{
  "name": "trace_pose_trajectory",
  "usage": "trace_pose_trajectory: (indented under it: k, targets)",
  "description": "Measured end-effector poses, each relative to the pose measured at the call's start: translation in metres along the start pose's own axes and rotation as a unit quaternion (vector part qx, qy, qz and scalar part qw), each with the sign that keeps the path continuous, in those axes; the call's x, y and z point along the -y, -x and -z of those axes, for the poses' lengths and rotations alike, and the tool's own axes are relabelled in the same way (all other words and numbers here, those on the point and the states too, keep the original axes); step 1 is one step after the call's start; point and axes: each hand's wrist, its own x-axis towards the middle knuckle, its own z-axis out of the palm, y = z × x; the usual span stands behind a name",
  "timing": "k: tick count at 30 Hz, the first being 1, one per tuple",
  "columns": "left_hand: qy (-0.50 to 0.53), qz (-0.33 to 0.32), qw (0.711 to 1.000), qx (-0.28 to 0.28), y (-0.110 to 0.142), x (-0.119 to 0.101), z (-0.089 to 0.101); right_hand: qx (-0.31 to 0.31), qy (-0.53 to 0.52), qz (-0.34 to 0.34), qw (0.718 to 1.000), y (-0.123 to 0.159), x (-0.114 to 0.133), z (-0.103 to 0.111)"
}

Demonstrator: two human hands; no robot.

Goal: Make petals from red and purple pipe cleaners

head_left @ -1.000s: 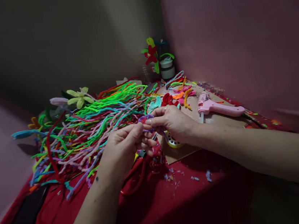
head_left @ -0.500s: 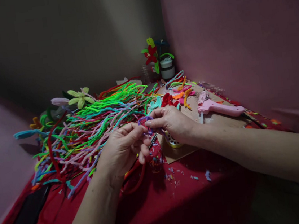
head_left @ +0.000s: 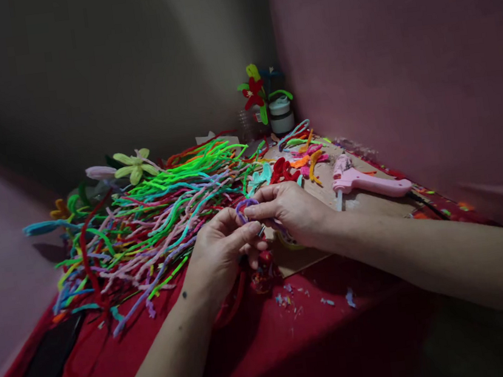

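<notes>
A purple pipe cleaner (head_left: 241, 208) bent into a small loop is held between my two hands over the table. My right hand (head_left: 293, 211) pinches it between thumb and fingers, and a length of it hangs below the palm. My left hand (head_left: 224, 241) is closed at the loop's left side, thumb across and fingers curled; its exact hold is partly hidden. Beneath my left hand, red scissor handles (head_left: 230, 313) lie on the red cloth, mostly covered. A dark metal tip (head_left: 262, 231) shows between the hands.
A heap of coloured pipe cleaners (head_left: 157, 206) spreads to the left. On the cardboard (head_left: 373, 207) at right lies a pink glue gun (head_left: 370, 183). Red petals (head_left: 282, 170) lie behind my hands. A white jar (head_left: 281, 116) stands at the back beside a red flower (head_left: 253, 93). Scraps dot the cloth.
My left hand has shifted slightly right and its thumb has slid below the loop. The loop looks narrower and more open. My right hand has barely moved.
</notes>
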Motion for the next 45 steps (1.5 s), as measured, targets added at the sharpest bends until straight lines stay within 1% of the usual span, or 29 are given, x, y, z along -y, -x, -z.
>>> trace_pose_trajectory:
  k: [3, 8, 12, 15, 18, 21, 24, 27, 29, 31, 34, 36, 40, 45]
  targets:
    - [-0.021, -0.018, 1.000, -0.002, 0.000, 0.002, -0.001, -0.011, -0.003, 0.026, 1.000, -0.002, -0.001, 0.002]
    - [-0.059, -0.068, 0.995, -0.032, -0.001, 0.002, -0.005, -0.008, -0.035, -0.002, 0.999, -0.004, 0.000, 0.002]
    - [-0.103, -0.102, 0.987, -0.068, -0.003, 0.005, -0.010, -0.024, -0.058, 0.003, 0.998, -0.005, 0.000, 0.003]
    - [-0.128, -0.080, 0.988, -0.045, -0.004, 0.007, -0.010, -0.031, -0.033, 0.010, 0.999, -0.007, 0.001, 0.004]
    - [-0.148, -0.051, 0.987, -0.024, -0.003, 0.003, -0.005, -0.044, -0.008, 0.009, 0.999, -0.009, 0.001, 0.007]
    - [-0.161, 0.002, 0.987, -0.004, -0.001, -0.005, 0.000, -0.040, -0.002, 0.018, 0.999, -0.011, -0.001, 0.009]
    - [-0.129, 0.055, 0.990, 0.010, 0.001, -0.008, 0.004, -0.030, -0.002, 0.023, 0.999, -0.011, -0.002, 0.009]
    - [-0.060, 0.077, 0.994, 0.040, 0.000, -0.007, 0.006, -0.038, -0.008, 0.029, 0.999, -0.011, -0.001, 0.008]
    - [-0.015, 0.074, 0.996, 0.048, -0.001, -0.005, 0.007, -0.041, -0.012, 0.035, 0.998, -0.011, 0.000, 0.007]
    - [-0.002, 0.049, 0.998, 0.030, -0.002, -0.003, 0.006, -0.043, -0.010, 0.034, 0.998, -0.011, 0.000, 0.007]
    - [-0.054, -0.007, 0.998, -0.007, -0.003, -0.001, 0.004, -0.040, -0.006, 0.031, 0.999, -0.011, 0.000, 0.008]
    - [-0.089, -0.026, 0.995, -0.024, -0.003, -0.001, 0.003, -0.038, -0.014, 0.039, 0.998, -0.011, -0.001, 0.008]
    - [-0.103, -0.011, 0.994, -0.037, -0.001, -0.002, 0.003, -0.048, -0.029, 0.039, 0.998, -0.012, -0.002, 0.009]
    - [-0.111, 0.009, 0.993, -0.044, 0.001, -0.003, 0.002, -0.040, -0.006, 0.052, 0.998, -0.012, -0.002, 0.008]
